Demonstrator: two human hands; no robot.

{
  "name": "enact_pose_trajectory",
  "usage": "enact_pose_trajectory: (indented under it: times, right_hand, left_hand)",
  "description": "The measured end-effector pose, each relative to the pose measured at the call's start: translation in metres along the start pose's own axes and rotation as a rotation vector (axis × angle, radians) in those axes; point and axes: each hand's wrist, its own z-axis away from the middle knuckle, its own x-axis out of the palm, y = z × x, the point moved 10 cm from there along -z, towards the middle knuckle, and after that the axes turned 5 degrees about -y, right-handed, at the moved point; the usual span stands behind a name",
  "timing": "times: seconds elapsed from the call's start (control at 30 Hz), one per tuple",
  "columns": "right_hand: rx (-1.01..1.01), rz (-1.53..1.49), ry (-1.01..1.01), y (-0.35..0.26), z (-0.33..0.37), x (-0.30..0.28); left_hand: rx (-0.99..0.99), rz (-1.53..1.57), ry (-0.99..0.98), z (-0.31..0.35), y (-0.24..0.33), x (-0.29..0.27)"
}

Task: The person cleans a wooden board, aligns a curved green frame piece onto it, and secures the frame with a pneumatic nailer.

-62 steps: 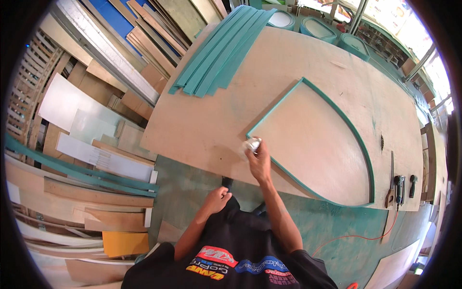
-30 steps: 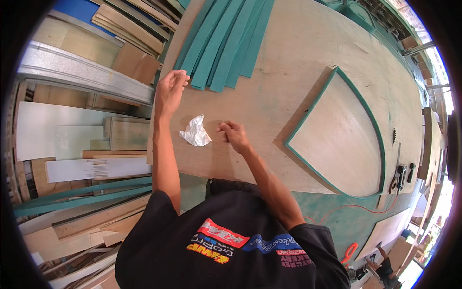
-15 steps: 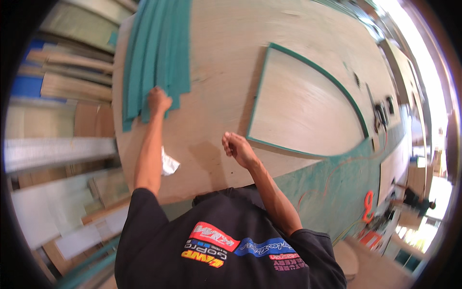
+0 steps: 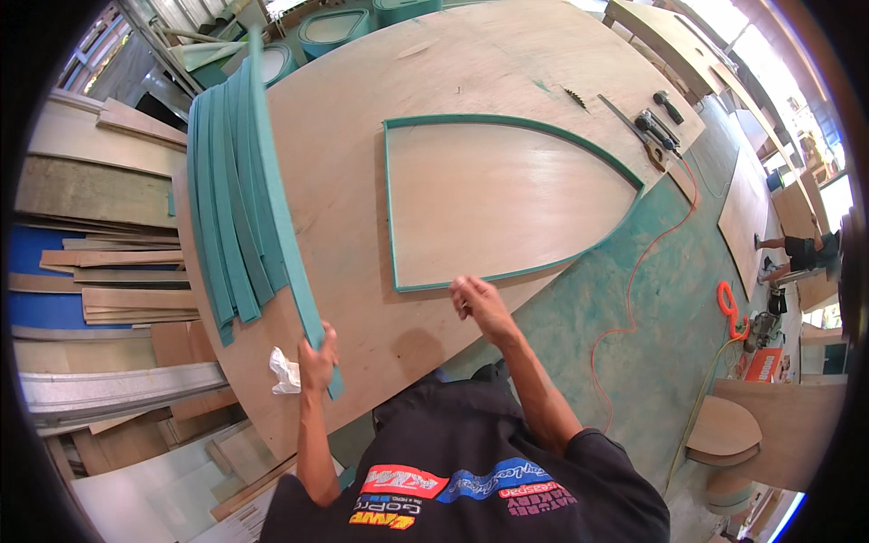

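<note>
A long teal strip (image 4: 282, 217) is in my left hand (image 4: 317, 357), whose fingers are wrapped round it near its near end. The strip stretches away from me, beside a stack of similar teal strips (image 4: 213, 199) at the left of the table. My right hand (image 4: 484, 309) has its fingers curled in, with nothing visible in them. It is close to the near edge of a teal curved frame (image 4: 520, 274) lying on the tabletop; whether it touches the frame I cannot tell. A crumpled white paper or cloth (image 4: 284, 372) lies beside my left hand.
The large plywood tabletop (image 4: 335, 90) carries a handsaw (image 4: 625, 118), a corded power tool (image 4: 658, 128) and a dark drill bit (image 4: 576, 98) at the far right. An orange cord (image 4: 625, 317) trails across the floor. Stacked boards (image 4: 136, 262) stand left; another person (image 4: 806, 253) is far right.
My left hand has drawn one teal strip off the stack toward me and to the right. My view has turned, and my right hand is now beside the frame's near edge.
</note>
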Motion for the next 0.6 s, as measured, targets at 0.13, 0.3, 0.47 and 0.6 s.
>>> enact_pose_trajectory:
  times: [0.13,0.3,0.47,0.6]
  right_hand:
    - [-0.224,-0.034,0.155,-0.071,0.01,-0.072]
    - [-0.377,-0.042,0.289,-0.137,0.024,-0.154]
    - [-0.541,-0.341,0.48,-0.146,0.071,-0.251]
    - [-0.508,-0.463,0.721,-0.082,0.13,-0.334]
  left_hand:
    - [-0.056,0.034,-0.146,0.08,-0.009,0.058]
    - [-0.016,-0.298,-0.361,0.128,-0.031,0.108]
    - [0.193,-0.612,-0.57,0.159,-0.026,0.151]
    - [0.324,-0.797,-0.671,0.177,-0.005,0.183]
